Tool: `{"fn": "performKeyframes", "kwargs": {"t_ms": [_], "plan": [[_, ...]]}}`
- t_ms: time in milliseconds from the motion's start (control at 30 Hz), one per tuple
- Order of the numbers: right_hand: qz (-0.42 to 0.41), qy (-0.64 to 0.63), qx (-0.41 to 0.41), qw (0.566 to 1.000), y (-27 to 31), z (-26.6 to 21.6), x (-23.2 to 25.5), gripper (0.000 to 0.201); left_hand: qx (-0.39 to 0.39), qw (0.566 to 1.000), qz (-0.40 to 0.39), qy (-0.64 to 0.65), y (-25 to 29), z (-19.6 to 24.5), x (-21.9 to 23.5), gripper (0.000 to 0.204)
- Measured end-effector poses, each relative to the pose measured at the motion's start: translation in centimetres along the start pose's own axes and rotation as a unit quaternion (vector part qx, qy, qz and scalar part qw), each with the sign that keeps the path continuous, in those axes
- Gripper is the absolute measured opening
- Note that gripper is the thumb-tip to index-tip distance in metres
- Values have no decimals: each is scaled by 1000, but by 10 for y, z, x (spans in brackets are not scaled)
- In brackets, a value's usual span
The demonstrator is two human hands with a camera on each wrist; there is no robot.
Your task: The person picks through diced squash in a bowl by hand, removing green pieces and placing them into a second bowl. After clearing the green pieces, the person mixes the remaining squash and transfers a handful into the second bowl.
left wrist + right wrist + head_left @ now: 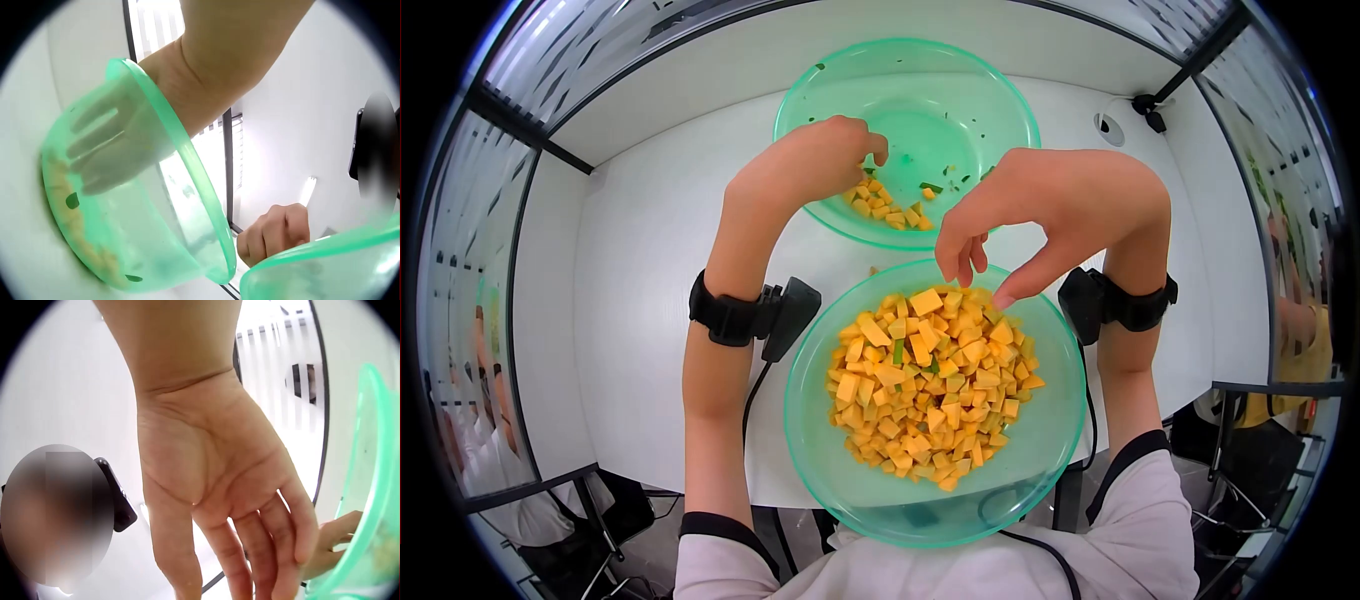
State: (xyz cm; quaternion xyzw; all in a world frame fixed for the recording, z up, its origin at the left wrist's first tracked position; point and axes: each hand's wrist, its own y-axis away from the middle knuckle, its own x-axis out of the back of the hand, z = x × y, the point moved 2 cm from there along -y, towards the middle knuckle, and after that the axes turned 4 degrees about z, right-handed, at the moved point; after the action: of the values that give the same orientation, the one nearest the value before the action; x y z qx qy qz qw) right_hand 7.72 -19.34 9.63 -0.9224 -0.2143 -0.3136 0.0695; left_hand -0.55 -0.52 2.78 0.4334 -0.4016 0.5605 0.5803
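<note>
Two clear green bowls stand on a white table (650, 250). The near bowl (1040, 440) is heaped with orange cubes (925, 385) and a few green bits. The far bowl (990, 95) holds a small pile of cubes (887, 207) at its near side. My left hand (855, 165) reaches down into the far bowl just above that pile. Through the bowl wall (187, 206) its fingers (100, 140) look fairly straight and hold nothing I can see. My right hand (980, 275) hovers over the near bowl's far rim, fingers pointing down and relaxed. Its palm (206, 462) is empty.
Black wrist-camera bands sit on both forearms, with a cable (752, 395) hanging off the table's front edge. A round cable port (1108, 127) lies at the table's back right. Glass partitions surround the table; chairs and seated people show beyond them.
</note>
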Motion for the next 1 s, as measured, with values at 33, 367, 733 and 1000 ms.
{"fn": "performKeyframes", "kwargs": {"t_ms": [33,367,733,1000], "plan": [[10,6,-5,1000,1,0,0,26,-2,1000,5,-8,-1,-1,-1,26],[155,166,-204,952,-3,39,8,24,22,996,71,-52,-7,-11,-12,29],[154,230,-256,926,-13,88,-1,21,27,999,16,-44,-10,-12,-14,20],[112,228,-268,929,-22,85,-10,18,-9,998,50,-43,-10,-15,-17,10]]}}
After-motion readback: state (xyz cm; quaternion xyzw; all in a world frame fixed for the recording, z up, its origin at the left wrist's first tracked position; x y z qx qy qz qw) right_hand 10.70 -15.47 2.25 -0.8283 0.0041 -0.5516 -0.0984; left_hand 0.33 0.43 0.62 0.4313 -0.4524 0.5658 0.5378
